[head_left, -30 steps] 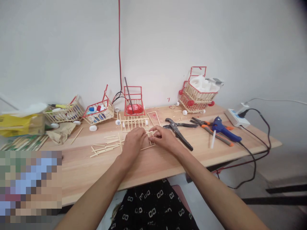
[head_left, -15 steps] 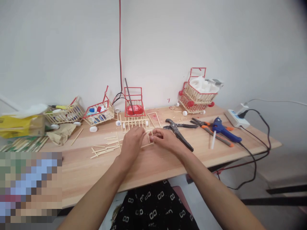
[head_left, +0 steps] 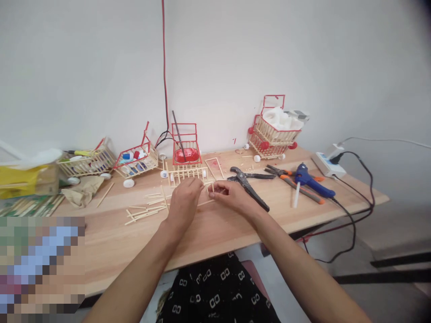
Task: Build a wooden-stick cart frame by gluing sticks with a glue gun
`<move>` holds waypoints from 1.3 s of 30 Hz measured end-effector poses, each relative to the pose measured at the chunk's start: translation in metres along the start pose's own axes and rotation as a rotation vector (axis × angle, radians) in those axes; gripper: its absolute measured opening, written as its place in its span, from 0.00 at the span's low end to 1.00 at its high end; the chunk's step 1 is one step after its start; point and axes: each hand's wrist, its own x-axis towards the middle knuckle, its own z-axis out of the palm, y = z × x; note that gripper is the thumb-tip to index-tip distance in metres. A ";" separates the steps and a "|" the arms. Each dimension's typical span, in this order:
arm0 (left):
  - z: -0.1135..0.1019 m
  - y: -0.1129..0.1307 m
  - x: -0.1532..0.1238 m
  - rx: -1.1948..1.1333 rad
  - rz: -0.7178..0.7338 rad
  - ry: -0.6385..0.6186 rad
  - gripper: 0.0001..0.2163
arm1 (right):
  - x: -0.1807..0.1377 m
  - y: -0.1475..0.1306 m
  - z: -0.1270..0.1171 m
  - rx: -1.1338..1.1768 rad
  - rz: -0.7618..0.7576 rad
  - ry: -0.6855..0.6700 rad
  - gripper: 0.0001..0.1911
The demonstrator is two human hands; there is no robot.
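Wooden stick frame [head_left: 209,193] lies flat between both hands, long axis left-right.

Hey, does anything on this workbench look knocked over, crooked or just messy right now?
Yes. The stick cart left of centre leans tilted rather than standing level, loose sticks lie scattered beside the left hand, and a crumpled paper sits near the left edge. Both hands, the right hand too, rest on a small stick frame.

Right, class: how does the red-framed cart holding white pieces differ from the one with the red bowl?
The cart with white pieces sits far right by the wall and tilts; the cart with the red bowl stands upright, behind the hands. The first is heaped with white pieces; the second holds one bowl and a dark stick. Both have pale stick slats and red frames.
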 end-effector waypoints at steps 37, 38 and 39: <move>-0.009 0.026 -0.036 -1.360 -0.990 -0.189 0.12 | 0.008 -0.006 -0.013 0.088 -0.014 0.029 0.15; -0.006 0.025 -0.035 -1.483 -1.048 -0.166 0.13 | 0.008 -0.011 -0.014 0.087 -0.034 0.025 0.15; -0.003 0.024 -0.033 -1.573 -1.076 -0.134 0.14 | 0.008 -0.017 -0.016 0.086 -0.051 0.023 0.15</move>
